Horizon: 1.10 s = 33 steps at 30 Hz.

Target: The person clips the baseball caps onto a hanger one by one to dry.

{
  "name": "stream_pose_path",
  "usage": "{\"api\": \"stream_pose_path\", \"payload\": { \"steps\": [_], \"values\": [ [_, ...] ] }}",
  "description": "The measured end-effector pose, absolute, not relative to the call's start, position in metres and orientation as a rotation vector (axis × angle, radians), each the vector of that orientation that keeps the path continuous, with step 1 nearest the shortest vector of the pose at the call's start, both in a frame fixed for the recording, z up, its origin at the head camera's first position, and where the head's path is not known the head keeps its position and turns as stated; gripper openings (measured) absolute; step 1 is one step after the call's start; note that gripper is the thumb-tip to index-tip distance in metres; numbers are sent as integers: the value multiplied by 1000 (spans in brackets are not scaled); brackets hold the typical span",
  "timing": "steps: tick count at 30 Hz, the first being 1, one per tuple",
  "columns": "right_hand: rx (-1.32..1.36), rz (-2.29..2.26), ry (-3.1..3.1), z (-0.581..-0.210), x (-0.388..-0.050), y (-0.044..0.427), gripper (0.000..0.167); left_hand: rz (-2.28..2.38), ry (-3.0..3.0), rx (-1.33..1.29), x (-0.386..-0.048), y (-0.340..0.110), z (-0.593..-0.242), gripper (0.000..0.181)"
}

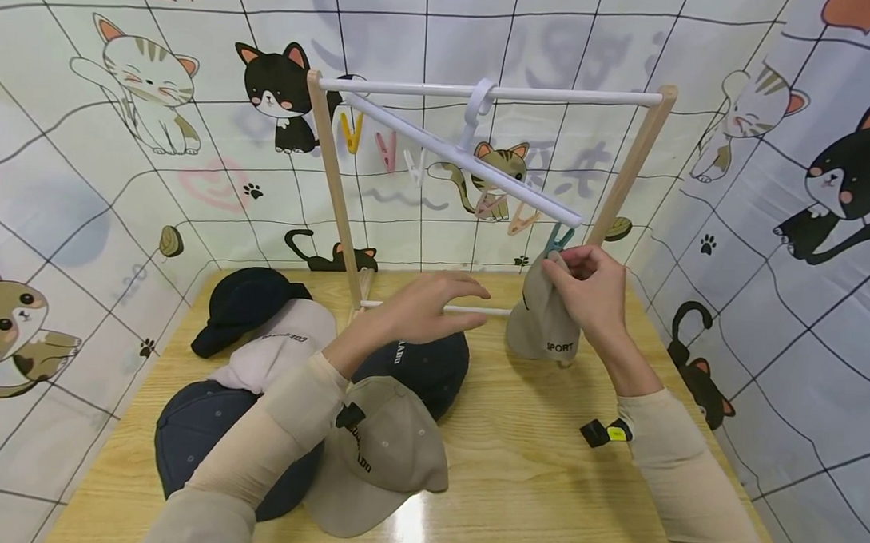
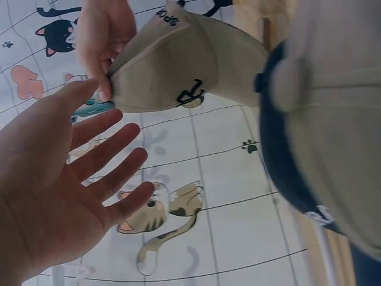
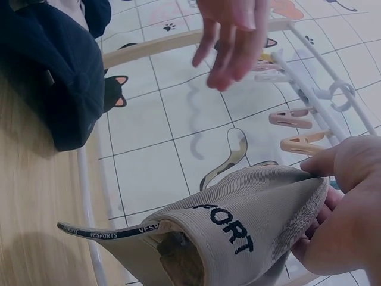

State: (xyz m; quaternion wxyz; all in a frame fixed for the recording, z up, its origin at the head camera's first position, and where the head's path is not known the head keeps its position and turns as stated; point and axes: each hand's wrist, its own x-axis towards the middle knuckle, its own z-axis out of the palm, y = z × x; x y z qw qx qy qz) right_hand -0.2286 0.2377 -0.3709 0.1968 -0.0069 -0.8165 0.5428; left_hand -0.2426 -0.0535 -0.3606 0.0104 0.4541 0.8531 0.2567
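Observation:
A beige cap (image 1: 541,327) with SPORT lettering stands folded beneath the low right end of a white clip hanger (image 1: 467,162). My right hand (image 1: 594,297) pinches its upper edge between thumb and fingers, close to a teal clip (image 1: 560,237). The clip meets the cap's top; I cannot tell how firmly it grips. My left hand (image 1: 427,305) hovers left of that cap, above a navy cap (image 1: 432,367). In the left wrist view its fingers (image 2: 110,170) are spread, with the palm bare.
The hanger hooks over the top bar of a wood-and-white rack (image 1: 556,94); its other clips, such as a yellow one (image 1: 351,133), dangle. On the table's left lie a black cap (image 1: 243,305), a pale pink cap (image 1: 289,342), another navy cap (image 1: 199,423) and a beige cap (image 1: 393,438).

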Motion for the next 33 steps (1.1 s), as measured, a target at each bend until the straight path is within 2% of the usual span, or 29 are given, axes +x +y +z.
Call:
{"api": "stream_pose_path", "payload": {
  "steps": [15,33],
  "values": [
    [3,1575,-2305,-384,-231,236,40,739,2542,1432,-237,-67,-402,41],
    [77,1533,-2271,-395,-223,229,38,800,2570,1404,-233,-85,-421,38]
  ]
}}
